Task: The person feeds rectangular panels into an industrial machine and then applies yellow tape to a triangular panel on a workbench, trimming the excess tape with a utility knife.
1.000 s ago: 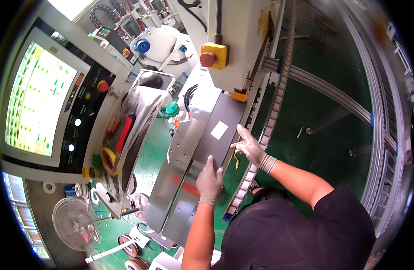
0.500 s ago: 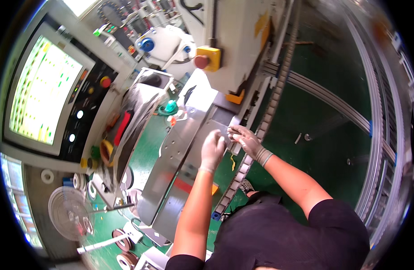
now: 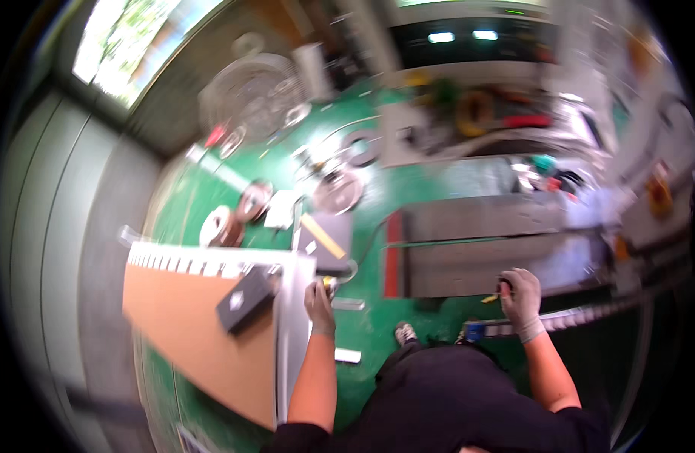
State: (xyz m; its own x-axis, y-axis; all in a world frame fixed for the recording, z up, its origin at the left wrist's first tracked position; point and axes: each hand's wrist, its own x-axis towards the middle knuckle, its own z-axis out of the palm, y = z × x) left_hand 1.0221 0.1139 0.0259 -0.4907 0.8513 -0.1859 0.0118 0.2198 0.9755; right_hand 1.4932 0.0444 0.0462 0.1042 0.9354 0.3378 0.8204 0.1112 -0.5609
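My left hand (image 3: pixel 318 308), in a pale glove, is at the right edge of a brown-topped table (image 3: pixel 204 325). Its fingers are curled in; a small yellow-and-metal thing (image 3: pixel 330 285) shows just beside the fingertips, and whether I hold it is unclear. My right hand (image 3: pixel 522 300), gloved too, hangs at the near edge of a long grey metal bench (image 3: pixel 476 264). Its fingers are bent together around a small dark spot too blurred to name. A black box (image 3: pixel 245 300) lies on the brown tabletop, left of my left hand.
Beyond the table, reels (image 3: pixel 221 226) and a grey case (image 3: pixel 332 234) lie on the green floor. A fan (image 3: pixel 257 94) stands farther back. A segmented cable chain (image 3: pixel 574 317) runs right of my feet. Cluttered machine shelving (image 3: pixel 483 113) is behind the bench.
My view has swung left, bringing the brown-topped table in. My hands, close together over the bench before, are now wide apart, the left one by the table.
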